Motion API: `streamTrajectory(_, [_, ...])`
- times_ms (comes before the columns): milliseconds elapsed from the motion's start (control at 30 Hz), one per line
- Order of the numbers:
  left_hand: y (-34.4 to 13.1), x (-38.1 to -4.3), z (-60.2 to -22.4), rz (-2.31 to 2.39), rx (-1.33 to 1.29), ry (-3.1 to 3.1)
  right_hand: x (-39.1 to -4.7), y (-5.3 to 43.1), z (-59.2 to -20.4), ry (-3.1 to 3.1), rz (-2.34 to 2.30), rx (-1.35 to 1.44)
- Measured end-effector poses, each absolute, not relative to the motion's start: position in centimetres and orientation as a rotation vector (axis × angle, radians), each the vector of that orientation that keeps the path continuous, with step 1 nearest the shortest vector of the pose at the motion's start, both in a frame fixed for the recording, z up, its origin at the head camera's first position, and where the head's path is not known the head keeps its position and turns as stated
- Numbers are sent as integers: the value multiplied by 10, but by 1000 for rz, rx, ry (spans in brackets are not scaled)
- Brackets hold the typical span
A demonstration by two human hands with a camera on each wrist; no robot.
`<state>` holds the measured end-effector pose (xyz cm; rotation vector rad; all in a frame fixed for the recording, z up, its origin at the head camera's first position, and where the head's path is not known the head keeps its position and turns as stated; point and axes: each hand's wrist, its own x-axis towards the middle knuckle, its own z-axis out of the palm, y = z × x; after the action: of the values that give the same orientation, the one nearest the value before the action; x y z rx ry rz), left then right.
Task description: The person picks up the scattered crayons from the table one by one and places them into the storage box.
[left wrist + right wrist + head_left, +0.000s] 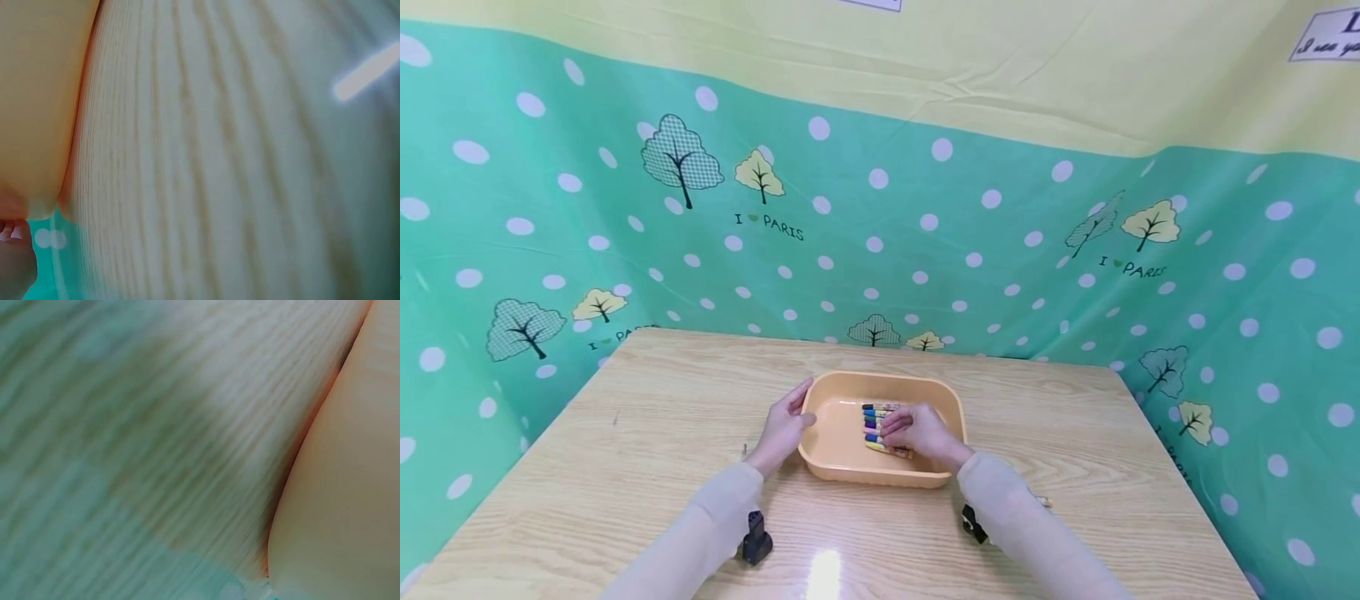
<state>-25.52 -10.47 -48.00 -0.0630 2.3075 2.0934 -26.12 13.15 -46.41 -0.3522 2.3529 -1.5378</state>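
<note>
A shallow peach-coloured plastic basin [842,477] stands on the table. My left hand [782,429] grips its left rim, thumb over the edge and fingers along the outer side. Inside the basin, several crayons [874,413] with blue, green, purple and yellow ends lie side by side in a row. Over their right part is my right hand [921,429], its bent fingertips right at the crayons; I cannot tell whether it pinches one. In the left wrist view, part of the left hand [15,259] shows below the basin wall [44,94]. The right wrist view catches the basin's outer wall [337,487], without the hand.
On the wood-grain table [685,417], a small pale crayon-like stick [1043,502] lies beside the right sleeve. Black wrist cameras [757,540] hang under both forearms. A green and yellow dotted curtain [880,208] closes off the back and both sides.
</note>
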Motion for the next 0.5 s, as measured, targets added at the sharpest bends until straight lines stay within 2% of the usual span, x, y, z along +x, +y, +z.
streamTrajectory(500, [-105,-256,-480,2100,-53,2299,-263,139,-453,2305,-1690,-281])
